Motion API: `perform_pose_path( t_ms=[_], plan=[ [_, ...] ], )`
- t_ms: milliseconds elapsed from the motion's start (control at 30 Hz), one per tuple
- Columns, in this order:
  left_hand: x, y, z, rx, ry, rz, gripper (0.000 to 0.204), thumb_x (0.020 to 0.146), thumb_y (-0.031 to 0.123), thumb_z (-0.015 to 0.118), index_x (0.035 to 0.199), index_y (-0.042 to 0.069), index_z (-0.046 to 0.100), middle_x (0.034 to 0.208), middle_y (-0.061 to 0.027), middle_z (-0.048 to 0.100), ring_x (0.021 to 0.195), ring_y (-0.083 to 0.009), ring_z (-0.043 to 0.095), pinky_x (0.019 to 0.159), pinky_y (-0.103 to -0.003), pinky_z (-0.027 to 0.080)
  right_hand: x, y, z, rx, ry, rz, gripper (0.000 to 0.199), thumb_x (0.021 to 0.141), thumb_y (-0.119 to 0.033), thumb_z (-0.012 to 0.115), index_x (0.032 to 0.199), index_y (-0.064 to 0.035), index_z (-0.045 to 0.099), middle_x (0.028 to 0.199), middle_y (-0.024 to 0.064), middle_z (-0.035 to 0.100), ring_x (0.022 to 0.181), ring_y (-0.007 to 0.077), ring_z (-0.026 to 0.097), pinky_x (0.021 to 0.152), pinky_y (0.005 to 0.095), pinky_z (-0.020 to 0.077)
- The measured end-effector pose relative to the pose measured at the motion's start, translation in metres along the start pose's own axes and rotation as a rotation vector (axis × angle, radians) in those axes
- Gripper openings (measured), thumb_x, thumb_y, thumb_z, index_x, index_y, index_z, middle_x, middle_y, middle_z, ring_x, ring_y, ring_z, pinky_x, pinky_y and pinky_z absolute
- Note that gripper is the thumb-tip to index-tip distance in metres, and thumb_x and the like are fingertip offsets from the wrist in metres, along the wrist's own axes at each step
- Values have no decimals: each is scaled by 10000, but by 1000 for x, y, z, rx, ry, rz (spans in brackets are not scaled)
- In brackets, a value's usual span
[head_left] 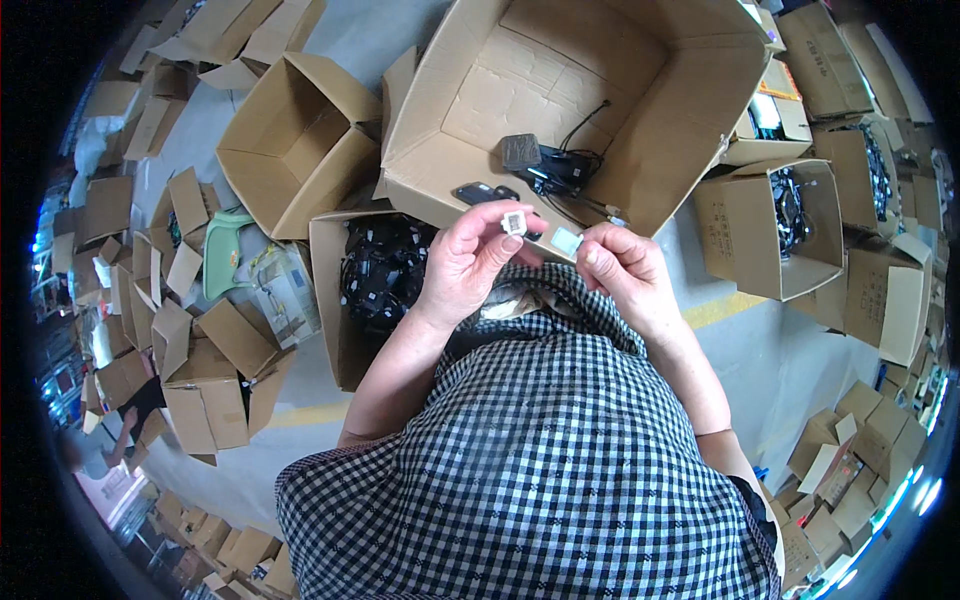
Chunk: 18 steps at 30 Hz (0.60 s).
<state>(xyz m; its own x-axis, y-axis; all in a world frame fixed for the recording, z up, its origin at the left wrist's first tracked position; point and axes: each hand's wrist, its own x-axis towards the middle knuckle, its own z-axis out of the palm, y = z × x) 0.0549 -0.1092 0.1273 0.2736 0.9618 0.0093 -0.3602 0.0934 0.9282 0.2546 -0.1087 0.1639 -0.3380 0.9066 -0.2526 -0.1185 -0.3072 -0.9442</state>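
1. Left hand (462, 262) raised at chest height, thumb and forefinger pinching a small white square part (514, 222) by its sides; remaining fingers curled loosely underneath.
2. Right hand (622, 270) level with it, fingertips pressed together on a small pale tab or label (566, 241); whether tab and white part touch, cannot tell.
3. Both items held just above the near rim of the large open carton (690, 110), which holds a black adapter block (521, 151) and tangled black cables (570, 170).
4. Second carton (330, 300) directly below the left hand, packed with dark wired parts.
5. Advised: keep the pinch on the edges, face left unobstructed; bring the tab on square, not skewed.
6. Advised: work over the carton mouth, so a dropped piece lands inside rather than on the grey floor (770, 350).
7. Risk judged: small smooth part, prone to slipping from a light grip.
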Motion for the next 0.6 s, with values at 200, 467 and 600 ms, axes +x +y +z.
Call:
perform_pose_path(
  t_ms=[200, 467, 600],
  plan=[
    [-7, 11, 7, 554, 25, 99, 239, 855, 111, 621, 1071, 9, 609, 893, -109, 655, 788, -169, 639, 691, -266, 505, 5, -20, 7, -580, 6, -222, 209, 882, -196, 584, 826, 1, 622, 609, 113, 558, 534, 194, 543, 510, 317, 425],
    [-6, 11, 13, 912, -101, 221, 225, 767, 144, 681, 977, 67, 652, 807, -71, 635, 688, -216, 620, 597, -308, 495, 11, -7, -17, -49, -178, 442, 301, 897, -262, 583, 802, 18, 635, 584, -41, 497, 547, 68, 432, 494, 244, 376],
    [2, 21, 9, 967, -163, 298, 228, 756, 156, 695, 961, 64, 656, 747, -60, 630, 647, -218, 621, 577, -311, 496, 6, 9, -12, -161, -237, 207, 222, 923, -180, 545, 866, 21, 622, 676, -53, 522, 611, 42, 426, 536, 209, 370]
  ],
)
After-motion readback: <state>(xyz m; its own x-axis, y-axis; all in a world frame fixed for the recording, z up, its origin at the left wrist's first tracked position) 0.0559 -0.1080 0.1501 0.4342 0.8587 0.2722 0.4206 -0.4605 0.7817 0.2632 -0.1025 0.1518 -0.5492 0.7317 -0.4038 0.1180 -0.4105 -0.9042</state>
